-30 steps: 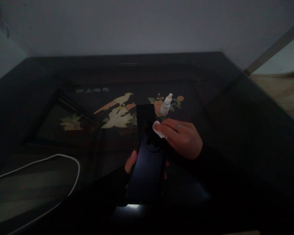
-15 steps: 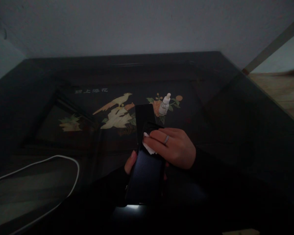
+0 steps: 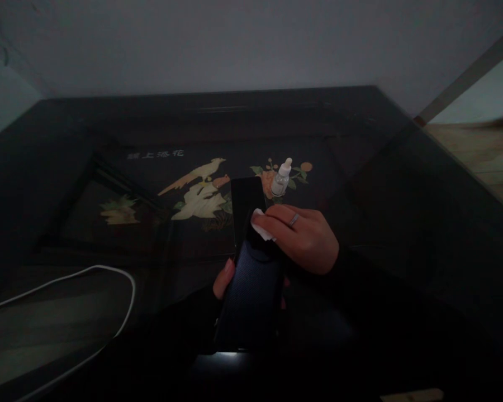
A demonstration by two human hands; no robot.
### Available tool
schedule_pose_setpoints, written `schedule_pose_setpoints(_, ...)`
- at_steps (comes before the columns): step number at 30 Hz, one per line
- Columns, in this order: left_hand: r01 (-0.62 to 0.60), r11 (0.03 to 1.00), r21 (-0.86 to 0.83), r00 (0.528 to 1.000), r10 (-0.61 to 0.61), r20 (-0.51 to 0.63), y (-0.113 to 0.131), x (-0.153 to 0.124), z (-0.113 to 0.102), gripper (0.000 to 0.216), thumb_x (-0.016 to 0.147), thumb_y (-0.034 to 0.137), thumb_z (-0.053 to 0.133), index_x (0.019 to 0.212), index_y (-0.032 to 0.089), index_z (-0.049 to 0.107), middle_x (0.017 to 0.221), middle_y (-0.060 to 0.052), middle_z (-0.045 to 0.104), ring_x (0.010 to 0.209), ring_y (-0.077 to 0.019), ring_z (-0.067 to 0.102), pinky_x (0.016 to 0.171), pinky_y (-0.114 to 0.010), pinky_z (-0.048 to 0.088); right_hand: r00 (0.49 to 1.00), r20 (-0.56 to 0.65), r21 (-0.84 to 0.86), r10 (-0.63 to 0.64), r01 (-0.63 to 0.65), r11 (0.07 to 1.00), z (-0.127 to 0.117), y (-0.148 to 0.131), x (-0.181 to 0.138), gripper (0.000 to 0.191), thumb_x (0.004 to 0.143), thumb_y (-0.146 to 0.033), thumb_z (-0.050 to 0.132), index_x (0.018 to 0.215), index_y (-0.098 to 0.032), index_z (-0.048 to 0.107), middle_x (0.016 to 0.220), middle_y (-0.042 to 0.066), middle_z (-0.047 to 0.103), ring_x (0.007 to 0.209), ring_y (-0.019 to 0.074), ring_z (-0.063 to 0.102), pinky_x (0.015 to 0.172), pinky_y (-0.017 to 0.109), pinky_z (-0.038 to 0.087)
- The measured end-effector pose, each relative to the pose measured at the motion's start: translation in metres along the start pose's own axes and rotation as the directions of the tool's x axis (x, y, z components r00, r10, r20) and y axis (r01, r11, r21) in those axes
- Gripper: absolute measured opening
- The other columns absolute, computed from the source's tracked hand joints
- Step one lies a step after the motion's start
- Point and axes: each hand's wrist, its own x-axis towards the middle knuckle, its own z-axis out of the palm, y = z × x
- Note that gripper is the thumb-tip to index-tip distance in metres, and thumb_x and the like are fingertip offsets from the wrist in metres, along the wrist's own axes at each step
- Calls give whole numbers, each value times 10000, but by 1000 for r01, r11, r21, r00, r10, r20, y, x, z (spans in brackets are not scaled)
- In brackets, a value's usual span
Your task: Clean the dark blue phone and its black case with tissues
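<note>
My left hand grips a dark phone from below, its textured back facing up; only the thumb tip and a fingertip show. My right hand, with a ring on one finger, presses a small white wipe against the upper part of the phone. A second flat black slab lies on the table just beyond the phone. A small white dropper bottle stands upright right behind my right hand.
The dark glossy table has an inlaid bird-and-flower picture at its middle. A white cable curves over the near left part. Pale walls stand behind the table, and a light wooden floor shows at the right.
My right hand slid the white wipe down the phone and to the left, then back up toward the phone's top edge. The left hand and phone stayed put.
</note>
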Motion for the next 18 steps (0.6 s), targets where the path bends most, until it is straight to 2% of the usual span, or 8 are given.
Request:
schedule_pose_setpoints(4,-33,999,-43,999,32,-10,2,-2,3,692,677,626,484,1045,47,573,995,-152,597,805,-237,603,599,-309,502,999,1,-43,50,-50,998,2,3,-2,218,876,-127,404,942,-89,609,788,61,609,721,135,571,599,241,452)
schedule_pose_setpoints(12,5,997,-78,999,-3,35,4,0,-1,717,664,643,486,1076,62,563,1017,-136,591,845,-225,599,709,-310,487,999,-41,-135,-2,-3,991,-1,3,-4,197,865,-134,432,904,-126,624,756,36,623,668,116,551,596,247,412)
schedule_pose_setpoints(18,-46,998,-43,997,48,55,4,-2,1,687,698,626,453,1086,67,551,1031,-146,584,834,-236,594,636,-328,504,998,-21,-74,57,-59,996,1,7,-7,220,876,-150,406,914,-138,623,776,45,614,710,125,540,630,242,428)
